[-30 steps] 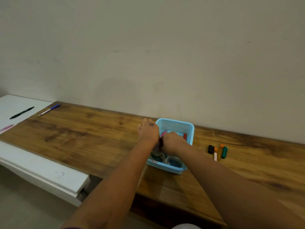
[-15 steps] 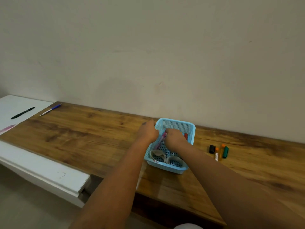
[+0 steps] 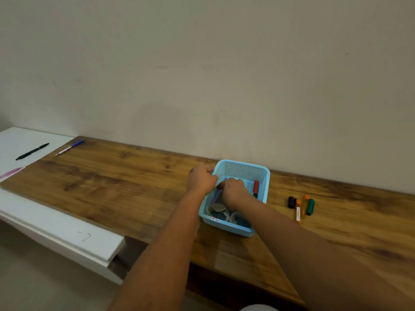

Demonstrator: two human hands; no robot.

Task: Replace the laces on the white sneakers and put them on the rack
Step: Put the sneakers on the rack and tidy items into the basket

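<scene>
one wide-angle camera, worn on the person's head, looks forward and down along both forearms. the wall fills the upper half of the frame; the bench crosses the lower half, the basket near centre, at arm's reach.

Red handwritten marks, unreadable, on the blue basket rim.

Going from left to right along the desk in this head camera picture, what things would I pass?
Black pen → blue pen → left hand → blue basket → black cap → orange marker → green cap.
</scene>
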